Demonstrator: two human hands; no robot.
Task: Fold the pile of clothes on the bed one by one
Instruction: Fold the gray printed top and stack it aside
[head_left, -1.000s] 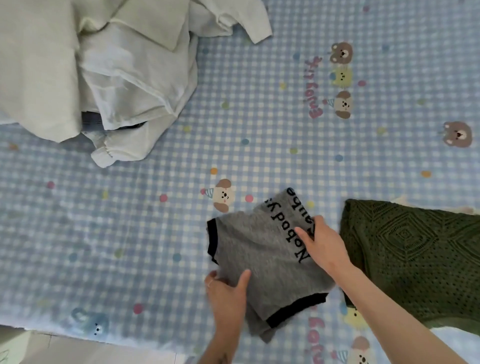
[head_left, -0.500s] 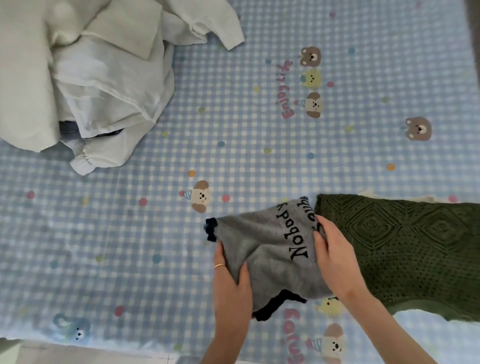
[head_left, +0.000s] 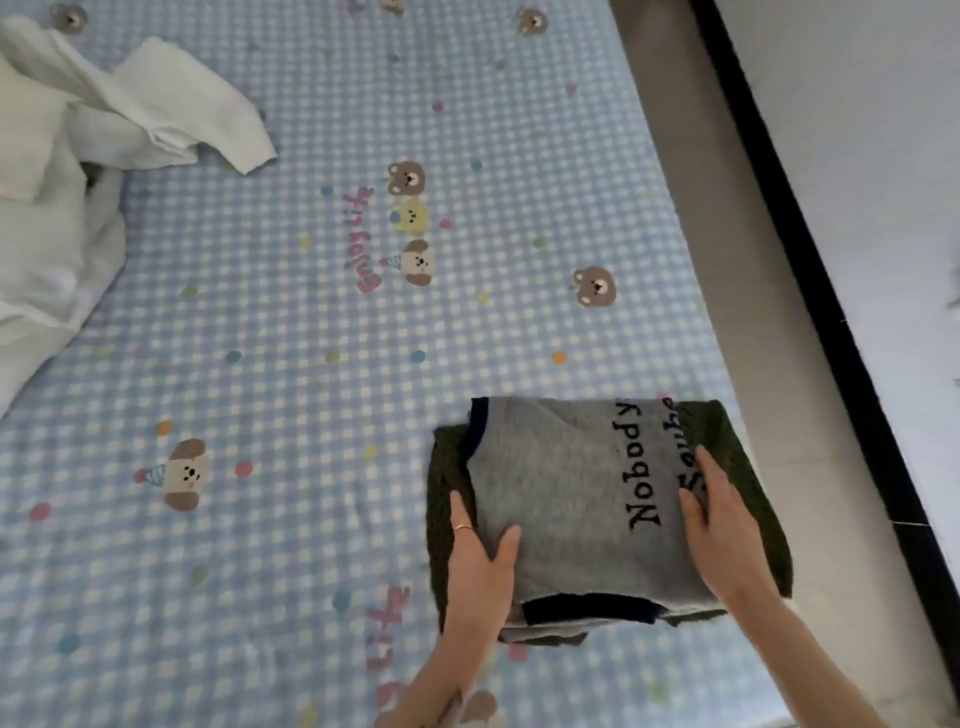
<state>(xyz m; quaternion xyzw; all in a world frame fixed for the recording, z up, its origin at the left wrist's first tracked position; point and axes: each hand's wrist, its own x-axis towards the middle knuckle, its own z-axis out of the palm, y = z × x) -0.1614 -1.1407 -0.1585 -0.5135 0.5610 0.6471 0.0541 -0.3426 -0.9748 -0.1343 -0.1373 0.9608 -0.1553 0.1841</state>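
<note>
A: What lies around the work?

B: A bed (head_left: 311, 364) with a blue checked sheet printed with bears and dots. The pile (head_left: 62, 171) of white clothes sits at the far left, one sleeve trailing toward the middle. Along the right runs a pale bed edge, then a black strip (head_left: 810, 260) and a light floor beyond it.

A: Anything in the way?

B: Nothing lies between the pile and the near right corner; only bare sheet.

A: And the piece being handled?

B: A folded grey top (head_left: 571, 499) with dark trim and black lettering reading "Nobody". It lies flat on top of a folded green knit (head_left: 447, 467), at the near right of the bed. The green shows round its left, right and near edges.

A: The hands?

B: The left hand (head_left: 480, 561) takes the grey top's near left edge, thumb on top, fingers going down beside it over the green; a ring shows on one finger. The right hand (head_left: 722, 525) rests on the top's right side, over the lettering, fingers straight and flat, its grip wide and holding nothing.
</note>
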